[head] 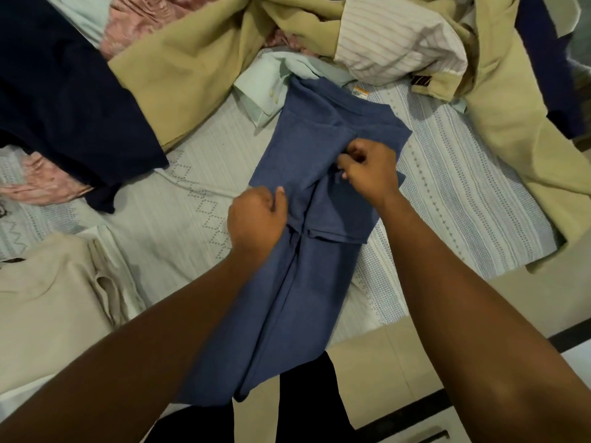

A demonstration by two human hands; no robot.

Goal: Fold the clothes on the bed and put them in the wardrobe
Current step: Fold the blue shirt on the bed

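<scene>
A blue T-shirt [307,155] lies lengthwise on the bed [179,225], its sides folded inward and its lower end hanging over the near edge. My left hand [256,219] grips a fold of the shirt at its left side, fingers curled into the cloth. My right hand [371,174] pinches the fabric near the shirt's middle, just right of the centre crease. A label shows at the collar at the far end.
A loose pile lies at the far side: khaki trousers [192,68], a dark navy garment [64,100], a striped white shirt [399,46], pink cloth [137,20] and a pale green shirt [271,87]. A beige garment [48,302] lies at the near left.
</scene>
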